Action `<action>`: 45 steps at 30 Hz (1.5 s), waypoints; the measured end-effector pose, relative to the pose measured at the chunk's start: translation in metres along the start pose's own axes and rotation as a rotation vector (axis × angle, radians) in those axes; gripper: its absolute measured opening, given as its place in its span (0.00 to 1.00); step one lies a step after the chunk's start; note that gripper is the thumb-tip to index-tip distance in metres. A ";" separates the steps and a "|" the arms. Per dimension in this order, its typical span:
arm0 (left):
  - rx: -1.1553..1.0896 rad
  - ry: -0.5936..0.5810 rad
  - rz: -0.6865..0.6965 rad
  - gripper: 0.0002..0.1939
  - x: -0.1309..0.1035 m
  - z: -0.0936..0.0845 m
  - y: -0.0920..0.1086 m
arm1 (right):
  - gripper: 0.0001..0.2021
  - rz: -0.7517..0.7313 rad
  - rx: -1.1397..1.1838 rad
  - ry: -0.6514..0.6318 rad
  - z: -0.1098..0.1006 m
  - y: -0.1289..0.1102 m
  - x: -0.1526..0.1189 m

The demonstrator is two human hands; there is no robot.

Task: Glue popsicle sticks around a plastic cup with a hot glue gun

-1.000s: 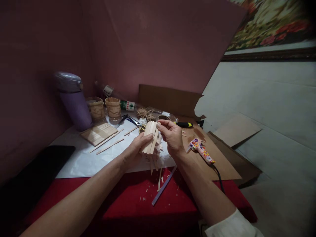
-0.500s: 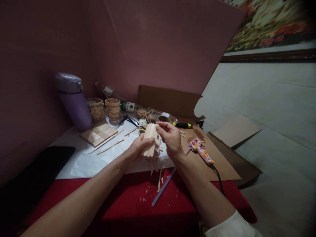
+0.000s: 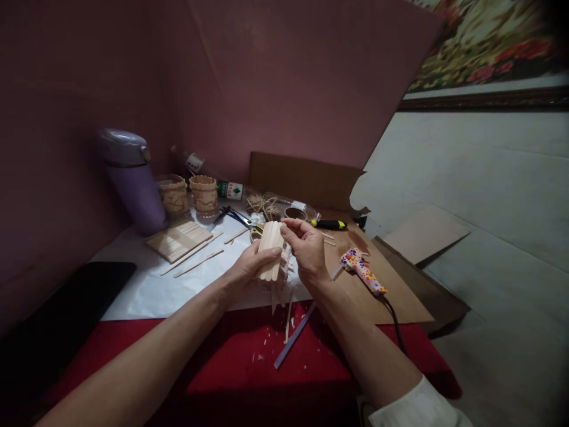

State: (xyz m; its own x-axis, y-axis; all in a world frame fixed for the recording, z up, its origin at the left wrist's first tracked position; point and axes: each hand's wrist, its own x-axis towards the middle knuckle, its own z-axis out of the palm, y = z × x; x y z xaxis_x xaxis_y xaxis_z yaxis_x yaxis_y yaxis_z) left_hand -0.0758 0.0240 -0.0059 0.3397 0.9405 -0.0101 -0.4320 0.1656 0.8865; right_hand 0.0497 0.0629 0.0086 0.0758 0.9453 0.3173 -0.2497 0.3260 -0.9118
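Observation:
A small panel of pale wooden craft sticks (image 3: 270, 240), set side by side, is held up over the front of the white paper. My left hand (image 3: 252, 264) grips its lower left part, thumb across the front. At its upper right edge, the thumb and fingers of my right hand (image 3: 304, 242) are pinched together; whatever lies between the fingertips is too small to tell. Something clear with pointed stick ends hangs below the panel, partly hidden by it. Scissors with yellow handles (image 3: 255, 233) lie just behind my left hand.
Left stand a purple bottle (image 3: 137, 196), two decorated cups and a stack of sticks (image 3: 178, 240). A flowered glue gun (image 3: 362, 271) lies on cardboard (image 3: 400, 302) at right, its cord trailing forward. A purple strip (image 3: 294, 337) and wood scraps lie on the red cloth (image 3: 213, 356).
The panel leans slightly differently, and its lower edge sits a little higher. Both hands keep nearly the same grip and place.

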 end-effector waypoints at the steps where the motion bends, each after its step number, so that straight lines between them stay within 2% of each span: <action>1: 0.001 0.002 0.000 0.24 0.000 0.000 0.000 | 0.13 -0.001 0.001 -0.001 0.000 0.000 0.000; 13: 0.065 0.067 0.003 0.27 0.003 -0.003 -0.002 | 0.13 -0.026 -0.018 -0.012 0.001 0.004 -0.001; 19: 0.132 0.107 0.060 0.29 0.007 -0.007 -0.006 | 0.12 -0.050 -0.038 -0.031 0.002 0.002 -0.003; 21: 0.195 0.156 0.112 0.30 0.008 -0.009 -0.006 | 0.13 -0.065 -0.046 -0.021 0.002 0.002 -0.004; 25: 0.321 0.341 0.273 0.31 0.010 -0.017 0.005 | 0.17 -0.079 -0.068 0.048 0.000 0.003 -0.003; 31: 0.457 0.543 0.519 0.30 0.018 -0.043 0.024 | 0.16 -0.054 -0.079 0.049 -0.006 0.013 -0.004; 35: 0.591 0.496 0.472 0.29 0.020 -0.052 0.022 | 0.16 -0.070 -0.126 0.054 -0.009 0.021 -0.005; 39: 0.584 0.428 0.451 0.32 0.021 -0.055 0.015 | 0.15 -0.115 -0.203 0.012 -0.010 0.022 -0.006; 42: 0.579 0.412 0.446 0.32 0.021 -0.057 0.011 | 0.14 -0.206 -0.310 -0.033 -0.010 0.020 -0.008; 45: 0.619 0.421 0.428 0.31 0.020 -0.059 0.010 | 0.12 -0.374 -0.442 -0.101 -0.010 0.016 -0.010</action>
State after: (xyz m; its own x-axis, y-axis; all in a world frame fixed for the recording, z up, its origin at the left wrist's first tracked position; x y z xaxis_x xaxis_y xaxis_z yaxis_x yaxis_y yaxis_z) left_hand -0.1225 0.0620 -0.0241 -0.1392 0.9371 0.3200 0.1228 -0.3043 0.9446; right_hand 0.0542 0.0589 -0.0119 -0.0163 0.7669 0.6416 0.2040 0.6307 -0.7487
